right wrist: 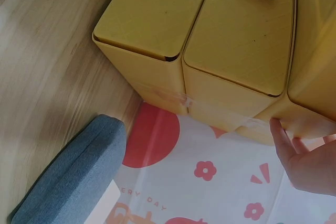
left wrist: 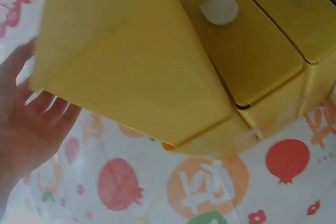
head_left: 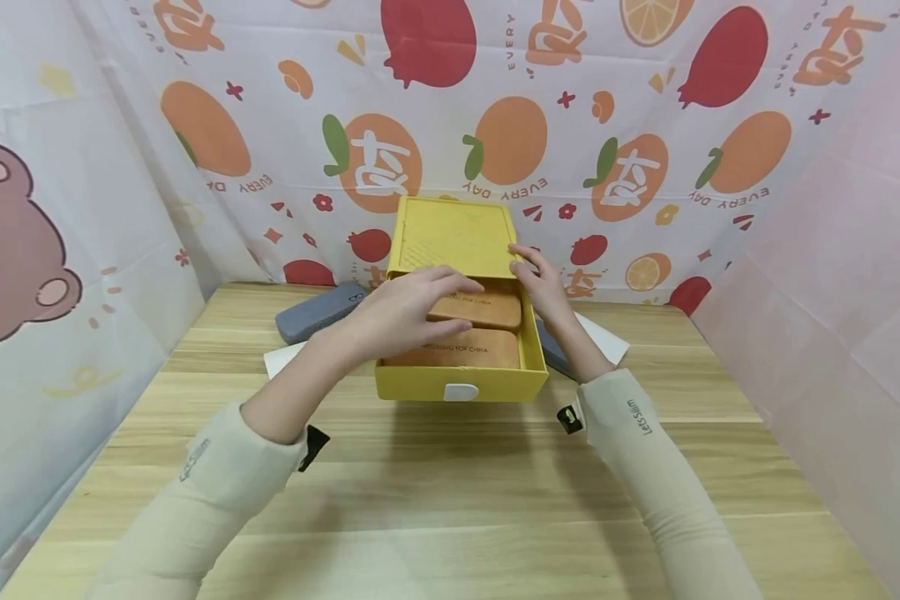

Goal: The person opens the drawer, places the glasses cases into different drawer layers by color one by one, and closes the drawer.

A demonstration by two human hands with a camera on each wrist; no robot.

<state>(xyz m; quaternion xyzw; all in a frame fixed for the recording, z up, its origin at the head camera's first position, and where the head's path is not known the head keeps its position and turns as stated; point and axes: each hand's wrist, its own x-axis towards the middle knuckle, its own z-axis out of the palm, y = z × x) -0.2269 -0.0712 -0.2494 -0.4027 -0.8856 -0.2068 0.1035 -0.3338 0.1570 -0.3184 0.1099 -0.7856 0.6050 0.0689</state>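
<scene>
A fruit-print cloth [head_left: 450, 108] hangs behind the work, oranges and red fruit on white. Below it is the worktop [head_left: 450, 517], in pale wood grain. Near the cloth stands a yellow cabinet [head_left: 456, 233] of three stacked drawers. The two lower drawers [right wrist: 241, 35] sit closed. The top drawer [head_left: 412, 385] stands well out towards the near side.

The left hand [head_left: 412, 308] hangs over that opening, thumb and fingers wide apart, holding nothing; I cannot tell whether any fingertip makes contact below. The right hand [head_left: 543, 287] is at the cabinet's upper right edge, fingers extended, fingertips against the yellow wall.

In the top drawer lie two brown cases, the far one [head_left: 487, 308] behind the near one [head_left: 480, 353], both lengthwise across it. "FOR CHINA" reads on each; the left hand partly covers them. A grey case [head_left: 318, 312] lies slantwise on the worktop left of the cabinet; a second grey case [head_left: 555, 350], partly hidden, lies to the right. A white card shows near each, left [head_left: 281, 360] and right [head_left: 603, 337]. A white tab [head_left: 461, 392] marks the top drawer's front.
</scene>
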